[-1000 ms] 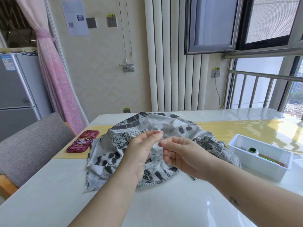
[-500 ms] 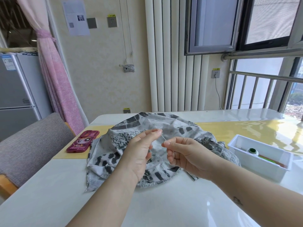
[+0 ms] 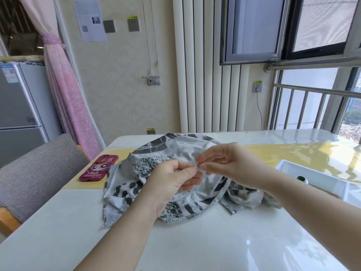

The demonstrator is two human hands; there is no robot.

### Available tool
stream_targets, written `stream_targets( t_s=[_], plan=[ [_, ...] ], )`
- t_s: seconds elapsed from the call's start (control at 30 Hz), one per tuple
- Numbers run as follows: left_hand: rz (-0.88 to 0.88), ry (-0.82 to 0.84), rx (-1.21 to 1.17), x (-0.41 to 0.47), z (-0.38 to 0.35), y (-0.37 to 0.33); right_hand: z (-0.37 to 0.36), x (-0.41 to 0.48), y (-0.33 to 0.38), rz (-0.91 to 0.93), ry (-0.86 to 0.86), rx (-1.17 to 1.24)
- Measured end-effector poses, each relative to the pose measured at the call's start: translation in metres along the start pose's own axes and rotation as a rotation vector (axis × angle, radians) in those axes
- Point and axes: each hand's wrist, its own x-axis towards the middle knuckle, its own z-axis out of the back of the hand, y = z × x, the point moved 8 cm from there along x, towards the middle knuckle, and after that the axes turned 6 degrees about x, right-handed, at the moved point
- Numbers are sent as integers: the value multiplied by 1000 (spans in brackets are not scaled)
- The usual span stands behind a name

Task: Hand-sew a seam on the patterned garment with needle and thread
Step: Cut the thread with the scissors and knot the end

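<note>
**Both hands pinching thread above garment, centre of frame**

Patterned garment [image 3: 172,173], grey and white with dark blotches, lies crumpled on the white table [image 3: 214,241] at mid-frame. Left hand [image 3: 172,182] is raised over it, thumb and forefinger pinched on a fine white thread [image 3: 194,184] that trails down onto the cloth. Right hand [image 3: 230,163] sits just right of the left, fingertips pinched together at a small loop of the thread; remaining fingers loosely curled. Needle too small to make out. Red phone case [image 3: 98,168] at left of garment. White tray [image 3: 312,177] at right edge, green-topped spool [image 3: 301,178] inside.
</note>
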Motion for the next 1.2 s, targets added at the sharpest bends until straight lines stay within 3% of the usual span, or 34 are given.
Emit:
stream_targets(
  t_s=[1.03, 1.13, 1.2],
  plan=[
    [2, 36, 23, 2, -7, 7, -3, 0, -12, -29, -29, 30],
    [-2, 22, 10, 1, -7, 7, -3, -1, -17, -57, -50, 153],
    [-8, -16, -12, 1, -6, 6, -4, -2, -29, -171, -65, 403]
  ],
)
